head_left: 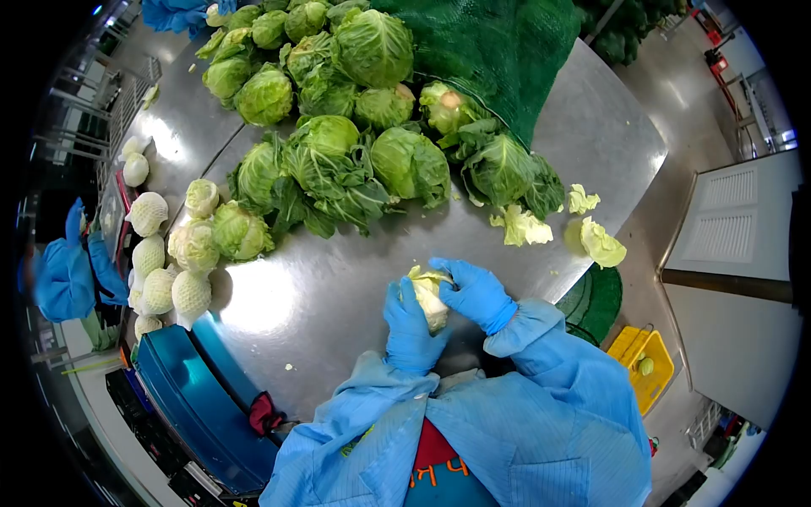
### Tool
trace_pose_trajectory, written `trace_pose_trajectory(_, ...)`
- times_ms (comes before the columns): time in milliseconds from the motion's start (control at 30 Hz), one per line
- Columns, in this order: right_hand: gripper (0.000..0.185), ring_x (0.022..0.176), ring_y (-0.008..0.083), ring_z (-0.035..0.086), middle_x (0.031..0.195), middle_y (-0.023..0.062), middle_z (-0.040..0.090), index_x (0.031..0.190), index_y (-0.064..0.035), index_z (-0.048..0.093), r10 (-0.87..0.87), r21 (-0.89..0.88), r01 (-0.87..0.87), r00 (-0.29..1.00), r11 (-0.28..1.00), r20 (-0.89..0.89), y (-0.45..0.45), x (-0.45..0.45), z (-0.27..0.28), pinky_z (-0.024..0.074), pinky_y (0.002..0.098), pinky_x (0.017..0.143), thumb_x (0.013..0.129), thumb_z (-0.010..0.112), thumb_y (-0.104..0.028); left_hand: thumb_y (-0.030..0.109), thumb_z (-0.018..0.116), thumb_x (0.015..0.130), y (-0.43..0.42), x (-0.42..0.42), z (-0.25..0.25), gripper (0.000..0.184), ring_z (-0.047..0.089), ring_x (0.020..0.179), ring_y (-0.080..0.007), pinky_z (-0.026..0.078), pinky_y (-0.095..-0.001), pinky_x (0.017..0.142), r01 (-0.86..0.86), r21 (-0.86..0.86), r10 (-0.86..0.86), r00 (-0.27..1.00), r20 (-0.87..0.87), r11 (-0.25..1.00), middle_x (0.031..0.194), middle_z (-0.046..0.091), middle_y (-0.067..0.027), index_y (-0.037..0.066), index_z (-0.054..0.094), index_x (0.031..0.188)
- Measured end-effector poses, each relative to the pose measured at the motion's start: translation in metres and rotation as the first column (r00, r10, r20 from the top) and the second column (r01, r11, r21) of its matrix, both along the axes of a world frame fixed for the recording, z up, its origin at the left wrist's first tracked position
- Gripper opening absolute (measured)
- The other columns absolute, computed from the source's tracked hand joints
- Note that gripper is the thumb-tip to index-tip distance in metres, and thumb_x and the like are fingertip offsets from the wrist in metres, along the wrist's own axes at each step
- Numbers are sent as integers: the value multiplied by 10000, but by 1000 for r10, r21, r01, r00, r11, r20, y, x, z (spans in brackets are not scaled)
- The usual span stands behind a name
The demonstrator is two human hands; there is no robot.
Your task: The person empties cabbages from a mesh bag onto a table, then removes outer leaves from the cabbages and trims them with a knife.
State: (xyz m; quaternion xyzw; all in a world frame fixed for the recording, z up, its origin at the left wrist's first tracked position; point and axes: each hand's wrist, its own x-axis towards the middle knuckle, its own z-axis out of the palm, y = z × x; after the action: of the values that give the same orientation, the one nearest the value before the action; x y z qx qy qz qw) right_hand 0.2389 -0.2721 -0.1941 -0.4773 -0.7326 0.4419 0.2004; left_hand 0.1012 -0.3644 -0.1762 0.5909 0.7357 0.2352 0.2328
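Note:
My left hand, in a blue glove, is wrapped round the left side of a small pale cabbage above the near part of the metal table. My right hand, gloved too, has its fingers bent against the upper right side of the same cabbage. The gloves hide much of it. Beyond my hands lie green cabbages with loose outer leaves. Torn pale leaves rest on the table to the right of the heap.
White net-wrapped cabbages line the left side, near a blue bin. A green mesh sack stands at the back. On the right are a green basket and a yellow crate. A co-worker's blue sleeve shows far left.

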Motion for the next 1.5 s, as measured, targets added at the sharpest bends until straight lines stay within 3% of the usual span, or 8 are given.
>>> trace_pose_trajectory(200,322,802,239,637,926,105,651,1025,-83,635,-18,-99,6,993,995,-117,-19,-16,19,511,334,717,814,723,-309,318,810,620,18,-7,19,854,497,1108,-430,404,-506,954,-112,72,89,960,267,991,1204,485,-278,-57,413,1278)
trace_pose_trajectory(567,244,670,148,604,780,63,647,969,-55,657,-130,-244,55,944,968,-304,-17,-15,7,502,287,628,866,692,-274,237,748,652,12,-5,6,609,534,1094,-391,408,-488,944,-57,147,48,996,69,987,1140,586,-197,25,549,1188)
trace_pose_trajectory(700,255,517,86,507,721,27,605,962,-33,649,-512,-742,121,795,659,-325,-24,-4,1,413,229,460,895,661,-280,232,761,651,8,-6,12,668,524,1102,-382,400,-477,958,-110,105,96,986,136,988,1157,573,-187,36,529,1246)
trace_pose_trajectory(900,275,474,62,432,720,14,574,1002,-43,633,-891,-925,-35,257,379,-375,-8,19,4,336,233,391,920,637,-305,227,771,667,3,-9,14,881,512,1101,-394,406,-474,957,-108,45,99,981,167,993,1180,543,-206,22,356,1416)
trace_pose_trajectory(1000,388,535,60,458,746,-4,560,1227,-68,589,-700,-442,558,652,703,-290,16,33,28,396,219,468,878,689,-204,226,785,655,-2,-7,14,1020,488,1113,-417,407,-479,955,-185,34,171,952,255,982,1250,481,-251,-8,214,1468)
trace_pose_trajectory(1100,439,634,70,494,772,-23,549,1264,-76,584,-502,44,503,864,863,-35,15,37,17,457,228,593,852,711,-161,263,829,641,-3,-8,12,1096,452,1177,-414,387,-462,1004,-171,44,159,967,199,984,1343,401,-271,-51,172,1460)
trace_pose_trajectory(1300,388,898,100,597,1086,59,664,1215,-32,615,-176,-670,-87,933,738,-314,-17,-9,-13,494,252,770,863,700,-173,221,808,613,-5,-10,12,1085,441,1124,-440,411,-495,946,-55,105,42,992,118,993,1286,415,-291,-25,181,1463)
trace_pose_trajectory(1500,322,893,136,628,1014,71,692,1151,-20,652,-231,-756,-189,881,627,-413,-11,-8,-17,506,288,780,901,652,-224,217,815,601,-7,-9,6,1053,461,1104,-405,428,-469,922,-87,101,71,986,150,991,1228,451,-248,1,240,1456)
